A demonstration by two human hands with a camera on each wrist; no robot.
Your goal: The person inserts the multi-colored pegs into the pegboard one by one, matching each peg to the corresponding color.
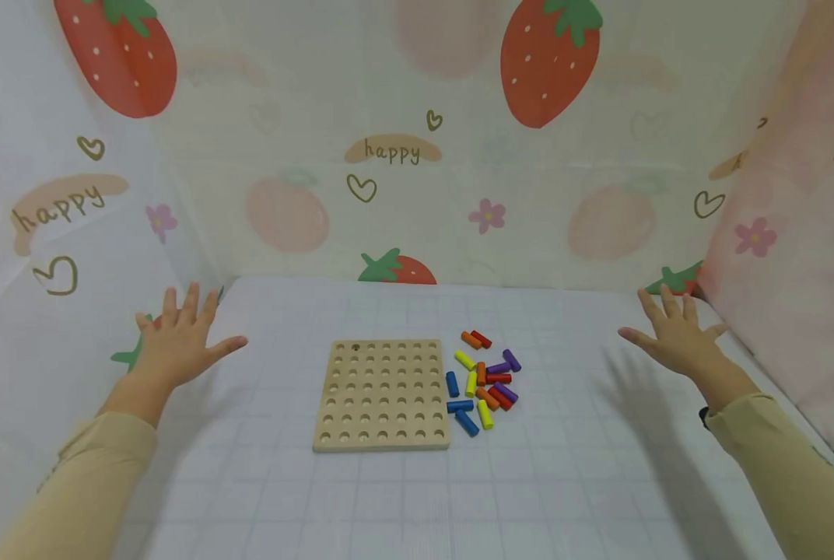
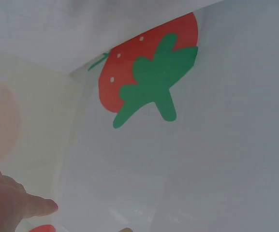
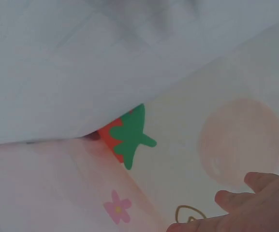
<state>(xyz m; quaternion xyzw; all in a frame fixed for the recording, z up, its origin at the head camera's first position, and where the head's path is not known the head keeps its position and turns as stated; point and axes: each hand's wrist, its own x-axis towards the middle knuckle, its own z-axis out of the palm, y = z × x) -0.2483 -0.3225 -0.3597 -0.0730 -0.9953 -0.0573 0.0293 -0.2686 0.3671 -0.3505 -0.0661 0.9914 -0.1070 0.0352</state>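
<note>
On the table lies a square wooden pegboard (image 1: 385,395) with rows of round holes; no pegs stand in it. Just right of the board is a loose scatter of short pegs: blue (image 1: 466,422), yellow (image 1: 485,414), orange (image 1: 487,399), red (image 1: 499,379) and purple (image 1: 511,360). My left hand (image 1: 179,342) is held in the air to the left of the board, fingers spread, holding nothing. To the right of the pegs my right hand (image 1: 679,342) hovers likewise, fingers spread, touching nothing. Each wrist view catches only part of its hand.
A white table sheet (image 1: 403,513) with faint grid lines covers the surface. Behind it hangs a strawberry-printed cloth (image 1: 305,101), with side cloths at the left (image 1: 11,373) and the right (image 1: 816,311).
</note>
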